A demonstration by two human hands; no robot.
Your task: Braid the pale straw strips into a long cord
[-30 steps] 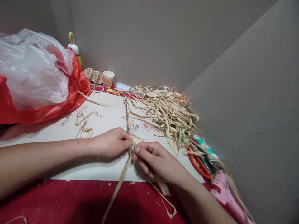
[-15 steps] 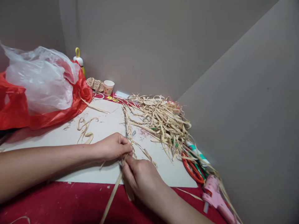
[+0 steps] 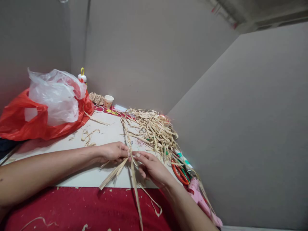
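A thin straw braid (image 3: 127, 134) runs from the pile's edge toward me over the white board (image 3: 79, 178). My left hand (image 3: 115, 151) is closed, pinching the braid near its lower end. At the right side of that same spot, the thumb and forefinger of my right hand (image 3: 151, 166) pinch a straw strand; its other fingers are loosely curled. Below the fingers, loose strands fan out: a wide straw strip (image 3: 113, 175) to the lower left and a long strip (image 3: 136, 195) hanging over the red cloth (image 3: 96, 208).
A heap of dry straw (image 3: 156, 128) lies right of the braid. Beside it are red-handled scissors (image 3: 179, 175) and a pink glue gun (image 3: 199, 195). Plastic bags (image 3: 55, 99) fill the left; a paper cup (image 3: 108, 101) and a woven straw sole (image 3: 96, 98) stand behind. Grey walls enclose the table.
The view has tilted up and shifted. My right hand has moved from below the left hand to its right side, and the loose strands now lie spread apart.
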